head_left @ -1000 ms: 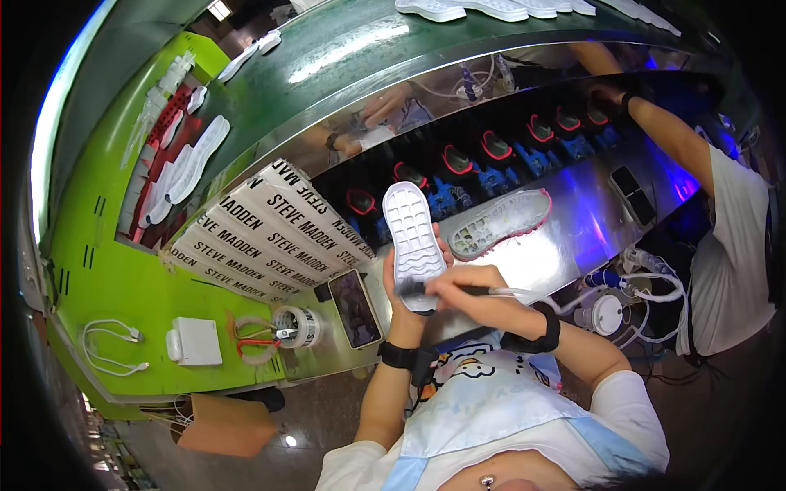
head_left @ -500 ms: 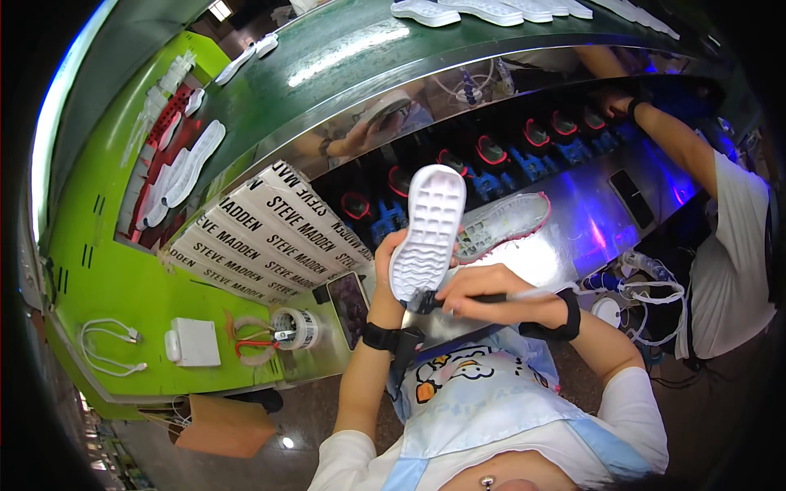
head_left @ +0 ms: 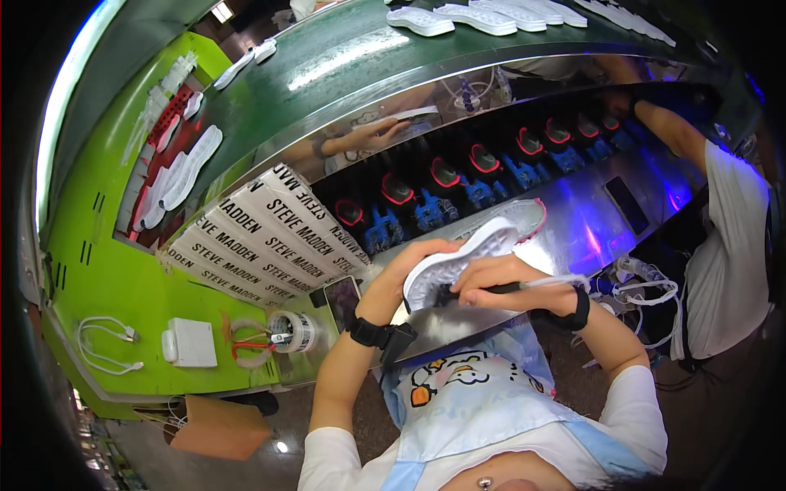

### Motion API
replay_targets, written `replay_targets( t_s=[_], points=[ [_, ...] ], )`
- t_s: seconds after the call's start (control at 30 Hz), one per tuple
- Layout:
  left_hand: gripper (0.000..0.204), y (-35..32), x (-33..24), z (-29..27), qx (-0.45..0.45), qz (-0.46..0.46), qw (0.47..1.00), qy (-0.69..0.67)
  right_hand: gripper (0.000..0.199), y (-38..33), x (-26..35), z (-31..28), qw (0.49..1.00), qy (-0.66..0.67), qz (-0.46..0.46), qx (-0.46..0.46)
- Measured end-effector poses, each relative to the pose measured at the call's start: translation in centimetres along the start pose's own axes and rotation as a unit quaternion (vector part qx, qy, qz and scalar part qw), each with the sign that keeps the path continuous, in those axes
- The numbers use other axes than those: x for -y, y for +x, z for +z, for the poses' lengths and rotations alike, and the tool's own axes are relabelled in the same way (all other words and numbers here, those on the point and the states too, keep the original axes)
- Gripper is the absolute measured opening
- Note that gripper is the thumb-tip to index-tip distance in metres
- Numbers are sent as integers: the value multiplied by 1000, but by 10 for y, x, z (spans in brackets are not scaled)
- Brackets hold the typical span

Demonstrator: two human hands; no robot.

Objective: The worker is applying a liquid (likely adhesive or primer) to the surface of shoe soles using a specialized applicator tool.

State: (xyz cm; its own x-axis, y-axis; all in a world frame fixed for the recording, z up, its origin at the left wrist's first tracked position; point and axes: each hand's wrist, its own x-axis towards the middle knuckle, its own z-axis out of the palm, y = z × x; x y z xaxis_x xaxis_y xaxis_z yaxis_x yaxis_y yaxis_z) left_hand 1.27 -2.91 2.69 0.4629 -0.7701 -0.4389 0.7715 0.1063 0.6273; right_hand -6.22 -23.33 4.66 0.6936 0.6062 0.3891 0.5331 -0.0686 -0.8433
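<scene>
My left hand is closed around a white shoe sole, gripping its far left edge. The sole lies tilted, and its hollow, patterned side faces my right hand. My right hand pinches a dark-handled brush with a white tube trailing from its back end. The brush's black tip is at the near end of the hollow; whether it touches the surface cannot be made out. Behind the sole, a grey-white shoe piece with a pink edge lies on the metal ledge, partly covered.
White soles sit on the green conveyor. Dark shoes with red-rimmed openings line the slot below. A printed box, phone, tape rolls and white case stand left. A co-worker's arm reaches in right.
My left hand has turned the sole from near upright to a rightward tilt and lowered it. The brush has stayed at its near end. The dark shoes in the slot have shifted.
</scene>
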Motion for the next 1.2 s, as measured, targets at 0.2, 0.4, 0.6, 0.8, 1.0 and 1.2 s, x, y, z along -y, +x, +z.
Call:
replay_targets(
  t_s=[0.2,0.4,0.6,0.8,1.0,1.2],
  points=[
    [46,6,12,-18,-25,16,998,55,15,-18,-9,-19,981,84,172,-28],
    [52,-5,33,-13,-76,96,991,51,24,-32,-15,-43,947,35,291,-132],
    [47,4,64,2,-6,237,949,-207,17,1,-6,-3,927,-92,6,-365],
    [50,5,68,-13,44,296,931,-207,19,-27,3,50,964,26,110,-242],
    [54,-13,64,12,-136,337,930,-53,30,-6,26,4,940,36,78,-329],
    [52,-11,70,8,-161,345,925,-18,28,5,20,5,957,-32,76,-277]
  ],
)
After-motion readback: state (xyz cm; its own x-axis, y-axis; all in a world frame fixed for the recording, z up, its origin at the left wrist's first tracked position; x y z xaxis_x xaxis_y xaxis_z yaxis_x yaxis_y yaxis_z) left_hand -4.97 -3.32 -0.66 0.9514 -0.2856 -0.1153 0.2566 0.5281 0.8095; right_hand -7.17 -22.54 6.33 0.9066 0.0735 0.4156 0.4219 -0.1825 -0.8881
